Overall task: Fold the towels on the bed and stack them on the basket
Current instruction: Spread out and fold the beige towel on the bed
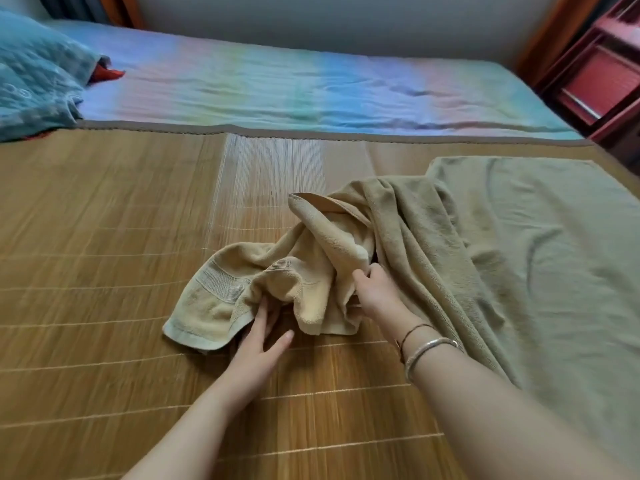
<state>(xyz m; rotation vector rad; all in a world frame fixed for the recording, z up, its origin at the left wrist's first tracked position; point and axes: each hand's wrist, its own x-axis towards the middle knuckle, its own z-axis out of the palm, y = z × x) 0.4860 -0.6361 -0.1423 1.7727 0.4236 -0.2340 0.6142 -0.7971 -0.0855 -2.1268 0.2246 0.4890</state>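
Head view: right hand (372, 289) grips the tan towel (277, 282); left hand (258, 341) reaches under it, fingers straight.

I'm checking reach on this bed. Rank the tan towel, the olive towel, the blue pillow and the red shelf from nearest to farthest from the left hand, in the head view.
From the left hand:
1. Tan towel: crumpled, at the fingertips.
2. Olive towel: spread to the right, beyond the right hand.
3. Blue pillow: far left corner.
4. Red shelf: far right, off the bed.
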